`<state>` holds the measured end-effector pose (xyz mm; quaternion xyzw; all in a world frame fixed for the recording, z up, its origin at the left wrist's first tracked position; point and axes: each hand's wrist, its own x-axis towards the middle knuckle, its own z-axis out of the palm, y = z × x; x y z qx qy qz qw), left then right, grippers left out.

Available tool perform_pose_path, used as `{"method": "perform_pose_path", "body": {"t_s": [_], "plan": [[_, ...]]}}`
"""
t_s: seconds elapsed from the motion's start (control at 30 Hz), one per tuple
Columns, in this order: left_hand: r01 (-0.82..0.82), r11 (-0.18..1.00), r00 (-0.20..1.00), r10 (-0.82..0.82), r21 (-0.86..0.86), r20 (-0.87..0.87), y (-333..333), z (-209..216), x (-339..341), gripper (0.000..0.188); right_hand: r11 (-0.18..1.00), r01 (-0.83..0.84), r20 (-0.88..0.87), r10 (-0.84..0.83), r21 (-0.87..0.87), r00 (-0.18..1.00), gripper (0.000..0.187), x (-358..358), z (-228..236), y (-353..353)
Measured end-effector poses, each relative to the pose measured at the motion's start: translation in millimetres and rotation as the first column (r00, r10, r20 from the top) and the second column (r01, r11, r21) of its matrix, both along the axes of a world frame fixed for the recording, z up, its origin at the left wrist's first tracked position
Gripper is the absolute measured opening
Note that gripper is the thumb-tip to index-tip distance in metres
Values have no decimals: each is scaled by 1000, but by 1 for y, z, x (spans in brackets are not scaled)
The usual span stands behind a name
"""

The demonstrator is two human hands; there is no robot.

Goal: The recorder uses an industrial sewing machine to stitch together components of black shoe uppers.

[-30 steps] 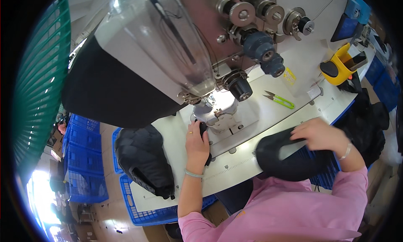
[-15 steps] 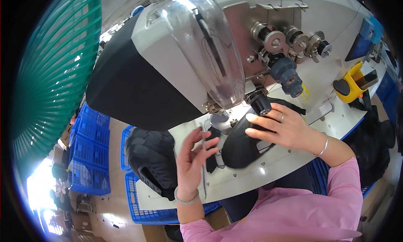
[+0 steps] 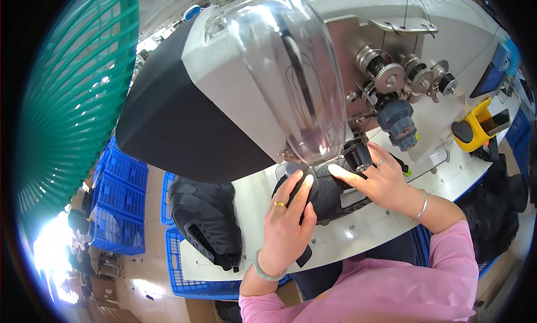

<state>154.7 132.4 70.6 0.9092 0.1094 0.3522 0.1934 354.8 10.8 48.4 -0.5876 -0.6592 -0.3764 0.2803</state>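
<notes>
A black shoe upper (image 3: pixel 331 201) with a perforated patch lies under the head of a large sewing machine (image 3: pixel 235 93). My left hand (image 3: pixel 285 228) rests on its left side, fingers stretched out and fingertips pressing down near a round dark presser part. My right hand (image 3: pixel 386 180) lies over the far right side, thumb and fingers spread; some fingertips are hidden behind a black knob (image 3: pixel 358 154). The needle area is mostly covered by the clear guard (image 3: pixel 299 82). A small black strip (image 3: pixel 304 257) shows below my left hand.
More black shoe uppers (image 3: pixel 204 222) are stacked at the left on the white table (image 3: pixel 347 239). A green fan (image 3: pixel 78 104) stands far left, above blue crates (image 3: pixel 120 205). Thread tension dials (image 3: pixel 389 76) project from the machine; a yellow holder (image 3: pixel 475 127) is at the right.
My left hand has come down from the air onto the upper; the thin metal tool seen by it no longer shows. The upper has turned, and my right hand has shifted slightly right.
</notes>
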Motion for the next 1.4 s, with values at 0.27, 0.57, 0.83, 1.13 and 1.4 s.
{"method": "perform_pose_path", "body": {"t_s": [0.27, 0.57, 0.83, 1.13, 1.4], "plan": [[-10, 993, 999, 14, 114, -34, 1, 11, 4, 41, 998, 22, 18, -21, -66, 1000, 40, 2, -1, -3], [-43, 984, 997, 54, 175, -54, 7, 14, 12, 41, 995, 81, 1, -81, -66, 997, 42, 0, 1, 0], [-50, 974, 997, 63, 221, -49, 8, 12, 16, 40, 997, 47, -54, -50, -68, 997, 40, 5, 4, 1], [-102, 951, 991, 122, 293, -51, 4, 8, 15, 42, 994, -51, -33, 48, -92, 998, 44, 11, 3, -1], [17, 979, 993, 7, -204, 116, 19, 14, 13, 28, 997, -67, -3, 67, -23, 998, 42, 14, 3, 5]]}}
